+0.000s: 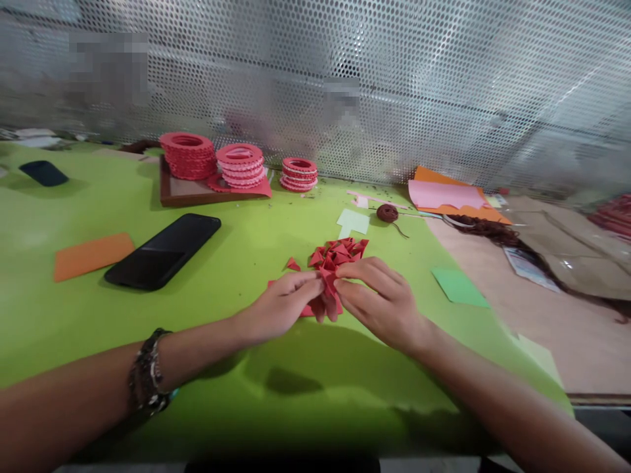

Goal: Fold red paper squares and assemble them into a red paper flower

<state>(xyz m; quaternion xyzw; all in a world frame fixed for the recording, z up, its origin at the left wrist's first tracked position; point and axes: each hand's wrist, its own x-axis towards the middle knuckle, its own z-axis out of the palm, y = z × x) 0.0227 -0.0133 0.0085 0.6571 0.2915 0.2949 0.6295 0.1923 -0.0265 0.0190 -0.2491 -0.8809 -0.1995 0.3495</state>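
Between my two hands is a small piece of folded red paper [328,279]. My left hand [286,302] pinches it from the left, thumb on top and fingers curled beneath. On its right side, my right hand [379,299] grips it between thumb and forefinger. Just beyond my fingers lies a pile of folded red paper triangles [342,249], and a single red triangle [292,264] sits apart to the left. Flat red paper [306,311] shows partly under my hands; the rest of it is covered.
A black phone [165,253] and an orange paper [93,256] lie to the left. Stacked red and pink rings [187,157] stand at the back, some on a brown tray [172,194]. A brown yarn ball [387,213] and green paper [459,287] are to the right. Perforated metal [315,59] rises behind.
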